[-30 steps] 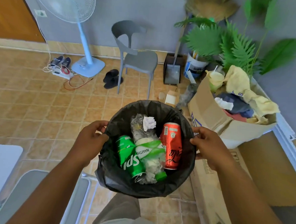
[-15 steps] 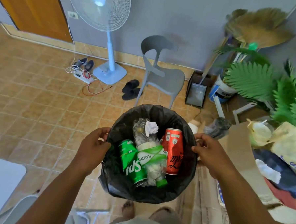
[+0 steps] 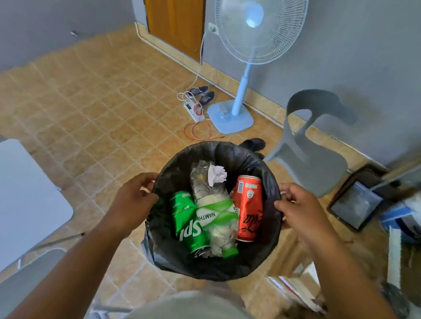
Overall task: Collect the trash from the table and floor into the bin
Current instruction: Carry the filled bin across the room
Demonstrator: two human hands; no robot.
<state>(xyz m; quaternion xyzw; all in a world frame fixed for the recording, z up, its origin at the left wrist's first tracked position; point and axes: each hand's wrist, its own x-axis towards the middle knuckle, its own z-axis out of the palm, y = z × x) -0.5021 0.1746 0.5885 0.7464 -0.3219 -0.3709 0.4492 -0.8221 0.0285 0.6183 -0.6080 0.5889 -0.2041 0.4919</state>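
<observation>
A lined bin [image 3: 268,255] of cans hangs level between the left hand [image 3: 131,204] and right hand [image 3: 299,212], each clamped on its opposite rim

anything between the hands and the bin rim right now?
No. The left hand and right hand each grip the bin at opposite sides of its bag-lined rim. Inside lie a green can, a crushed plastic bottle, a red can and a paper wad.
</observation>
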